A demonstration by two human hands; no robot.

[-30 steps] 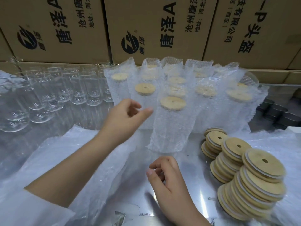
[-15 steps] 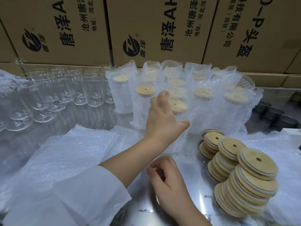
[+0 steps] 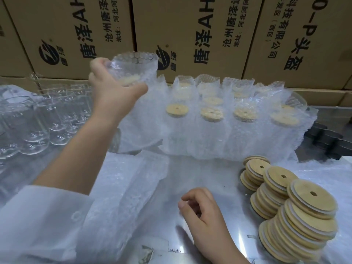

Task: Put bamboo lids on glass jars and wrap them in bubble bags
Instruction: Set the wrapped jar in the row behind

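Your shiny tabletop [image 3: 192, 174] ends at stacked cardboard boxes [image 3: 76, 35]. Bare room lies between the bubble bags [image 3: 123, 187] and bamboo lids [image 3: 297, 210]. Your left hand [image 3: 116, 92] grips a wrapped jar [image 3: 137, 69] high above the empty glass jars [image 3: 38, 119] and bagged row [image 3: 228, 126]; your right hand [image 3: 207, 216] is in that gap, fingers [image 3: 187, 197] loosely curled, empty.

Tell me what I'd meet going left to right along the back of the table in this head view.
Empty glass jars → left hand gripping a bubble-bagged jar, held up → row of bagged, lidded jars → dark containers at the far right edge, too dim to identify.
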